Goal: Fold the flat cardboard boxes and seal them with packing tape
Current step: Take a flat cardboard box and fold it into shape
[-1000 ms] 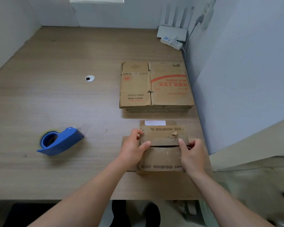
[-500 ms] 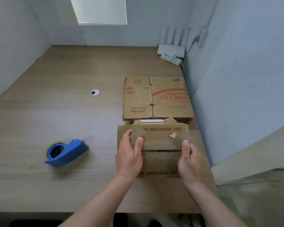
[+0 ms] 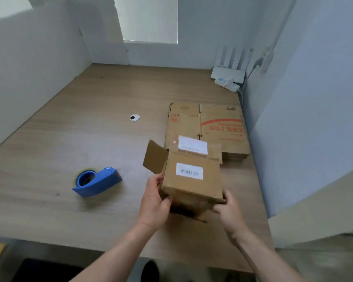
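A small brown cardboard box [image 3: 192, 184] with a barcode label on its top face is lifted above the table's near right part, its far flaps standing open. My left hand [image 3: 154, 202] grips its near left corner and my right hand [image 3: 229, 210] grips its near right corner. Behind it, a stack of flat cardboard boxes [image 3: 222, 127] with red print lies on the wooden table [image 3: 69, 139]. The blue tape dispenser [image 3: 97, 181] sits on the table to the left of my left hand, apart from it.
A round cable hole [image 3: 134, 117] is in the middle of the table. A white router [image 3: 227, 74] and a power strip [image 3: 226, 84] sit in the far right corner. White walls close in the table on the left, back and right.
The box lay on the table with my hands pressing its flaps; now it is raised and turned, label face up, with two flaps open. The camera has tilted upward.
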